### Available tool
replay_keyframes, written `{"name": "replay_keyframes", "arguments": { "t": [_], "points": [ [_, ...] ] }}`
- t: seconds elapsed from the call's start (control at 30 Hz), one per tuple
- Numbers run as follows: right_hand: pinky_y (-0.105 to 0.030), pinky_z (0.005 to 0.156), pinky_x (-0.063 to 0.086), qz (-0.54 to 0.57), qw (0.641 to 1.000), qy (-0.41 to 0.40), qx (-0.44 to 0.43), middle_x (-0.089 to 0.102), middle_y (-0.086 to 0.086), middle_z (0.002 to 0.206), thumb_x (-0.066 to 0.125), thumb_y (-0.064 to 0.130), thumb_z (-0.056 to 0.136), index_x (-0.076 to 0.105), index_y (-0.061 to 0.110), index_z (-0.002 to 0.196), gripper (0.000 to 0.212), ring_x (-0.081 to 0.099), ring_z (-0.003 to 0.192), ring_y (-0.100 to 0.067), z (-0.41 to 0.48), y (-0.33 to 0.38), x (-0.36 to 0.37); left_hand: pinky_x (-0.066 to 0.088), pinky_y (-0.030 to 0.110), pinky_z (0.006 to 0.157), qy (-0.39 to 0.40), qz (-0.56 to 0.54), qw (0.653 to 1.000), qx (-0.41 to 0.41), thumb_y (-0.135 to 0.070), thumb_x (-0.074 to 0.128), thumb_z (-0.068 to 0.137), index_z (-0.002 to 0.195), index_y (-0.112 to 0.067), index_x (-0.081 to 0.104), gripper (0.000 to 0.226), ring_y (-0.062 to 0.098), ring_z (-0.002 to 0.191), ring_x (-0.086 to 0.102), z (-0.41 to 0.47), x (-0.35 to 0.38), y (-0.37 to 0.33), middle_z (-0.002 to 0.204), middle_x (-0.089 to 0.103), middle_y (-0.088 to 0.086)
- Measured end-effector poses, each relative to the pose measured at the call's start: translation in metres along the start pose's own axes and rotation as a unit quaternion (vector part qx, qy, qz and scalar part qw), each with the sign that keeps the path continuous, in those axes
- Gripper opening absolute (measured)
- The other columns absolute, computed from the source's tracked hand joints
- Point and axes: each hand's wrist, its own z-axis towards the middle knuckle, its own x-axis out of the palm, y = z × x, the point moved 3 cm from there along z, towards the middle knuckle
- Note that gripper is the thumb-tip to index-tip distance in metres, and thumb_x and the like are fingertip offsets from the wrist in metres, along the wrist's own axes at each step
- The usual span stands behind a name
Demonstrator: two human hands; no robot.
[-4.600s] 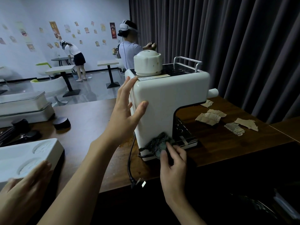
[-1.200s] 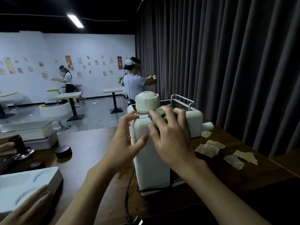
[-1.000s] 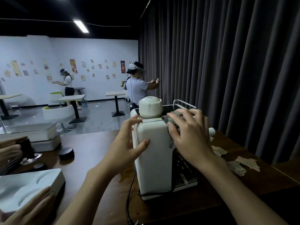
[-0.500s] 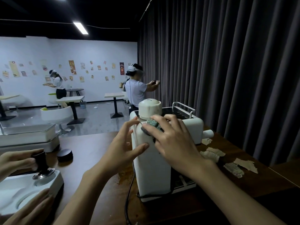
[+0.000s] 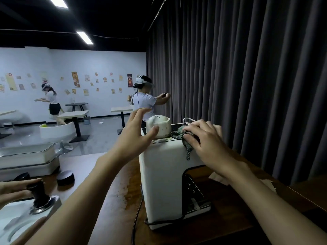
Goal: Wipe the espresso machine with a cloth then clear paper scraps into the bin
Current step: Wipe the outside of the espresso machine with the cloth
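Head view: the espresso machine (image 5: 162, 177), a white boxy unit, is seen standing on the dark wooden table (image 5: 109, 188), with its black power cord (image 5: 137, 214) trailed from the base toward the near edge. The cloth (image 5: 181, 136), a dark green knitted piece, is bunched on the top front edge of the machine, just right of the white domed lid (image 5: 158, 127), and one strand is left hanging down the front face. The cloth is gripped and pressed down by the right hand (image 5: 203, 138), whose fingers are curled over it from above. The left hand (image 5: 134, 137) is held wide, fingers straight and spread upward, at the upper left corner of the machine. Its thumb is stretched across in front of the domed lid, and nothing is held in it. Whether the palm is laid against the casing cannot be told. The paper scraps (image 5: 268, 184) are largely hidden behind the right forearm; pale torn edges are seen on the table to the right of the machine, well apart from the cloth. At the left edge, a black-handled tamper (image 5: 38, 190) is gripped by another person's hand (image 5: 14, 189) over a white tray (image 5: 10, 218), and a black round puck (image 5: 65, 175) is laid nearby on the table. A dark curtain (image 5: 247, 76) is hung behind the machine.
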Motion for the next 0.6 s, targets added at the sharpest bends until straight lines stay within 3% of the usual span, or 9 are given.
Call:
{"name": "replay_keyframes", "arguments": {
  "t": [0.1, 0.33, 0.5, 0.6],
  "points": [
    [-0.038, 0.105, 0.021, -0.001, 1.0, -0.014, 0.003, 0.058, 0.009, 0.123, 0.037, 0.061, 0.092, 0.065, 0.034, 0.119, 0.047, 0.045, 0.123, -0.014, -0.006, -0.007, 0.007, 0.036, 0.028, 0.1, 0.017, -0.01, 1.0, -0.016, -0.036, 0.063, 0.096, 0.143, -0.027, 0.045, 0.051, 0.002, 0.122, 0.042, 0.009, 0.004, 0.005, 0.142, 0.044, -0.009],
    [-0.038, 0.104, 0.03, 0.051, 0.998, -0.046, -0.011, 0.059, 0.0, 0.124, 0.04, 0.054, 0.092, 0.064, 0.026, 0.123, 0.048, 0.045, 0.12, -0.017, -0.009, -0.013, 0.017, 0.05, 0.021, 0.087, -0.012, -0.089, 0.994, -0.064, -0.041, 0.064, 0.081, 0.117, -0.035, 0.056, 0.037, 0.004, 0.105, 0.063, 0.007, 0.013, 0.007, 0.112, 0.065, -0.021],
    [-0.04, 0.098, 0.037, 0.077, 0.996, -0.052, -0.005, 0.059, 0.0, 0.122, 0.041, 0.052, 0.091, 0.065, 0.025, 0.122, 0.048, 0.043, 0.121, -0.017, -0.008, -0.013, 0.019, 0.053, 0.041, 0.101, -0.019, -0.131, 0.987, -0.092, -0.04, 0.069, 0.078, 0.115, -0.024, 0.058, 0.042, 0.011, 0.113, 0.064, 0.006, 0.016, 0.006, 0.12, 0.068, -0.003],
    [-0.039, 0.096, 0.036, 0.071, 0.995, -0.064, 0.0, 0.059, 0.0, 0.118, 0.041, 0.051, 0.09, 0.067, 0.024, 0.12, 0.047, 0.044, 0.119, -0.017, -0.009, -0.01, 0.019, 0.051, 0.044, 0.103, -0.02, -0.141, 0.985, -0.097, -0.039, 0.075, 0.078, 0.119, -0.017, 0.059, 0.049, 0.014, 0.116, 0.063, 0.006, 0.014, 0.005, 0.122, 0.068, 0.001]
  ]
}}
